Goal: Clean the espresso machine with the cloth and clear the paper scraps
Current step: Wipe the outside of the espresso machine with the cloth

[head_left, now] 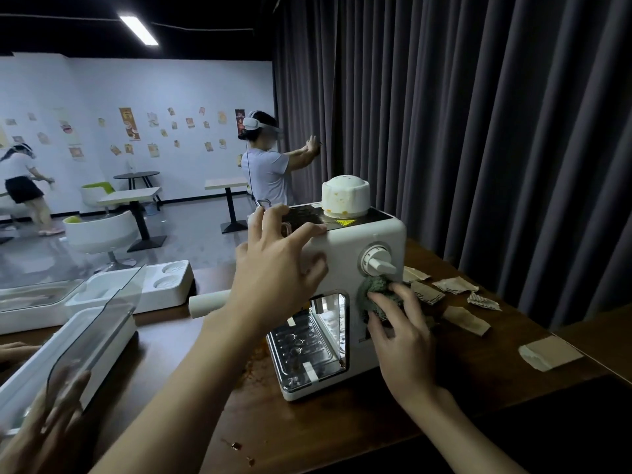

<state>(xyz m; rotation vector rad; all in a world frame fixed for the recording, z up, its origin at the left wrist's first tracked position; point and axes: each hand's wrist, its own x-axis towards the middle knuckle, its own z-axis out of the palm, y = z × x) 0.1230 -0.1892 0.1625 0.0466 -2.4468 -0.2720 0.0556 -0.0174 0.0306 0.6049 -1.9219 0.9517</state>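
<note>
Two hands on espresso machine (345, 268), head view only. Machine stands mid-table (342, 422), front face toward wearer. Left hand (277, 268) spread, palm bracing machine's upper left corner. Right hand (400, 323) presses bunched green cloth (374, 292) against front panel, fingers curled over it, just below white dial (378, 263). Paper scraps (455, 285) lie right of machine, strung toward far right along table edge; right hand nearer. Likely next: scraps, reach rightward.

A dark grey curtain (478, 131) hangs right of a white poster-dotted wall (154, 97), with café tables (130, 196), white chairs (102, 234) and a lit ceiling strip (138, 30).
</note>
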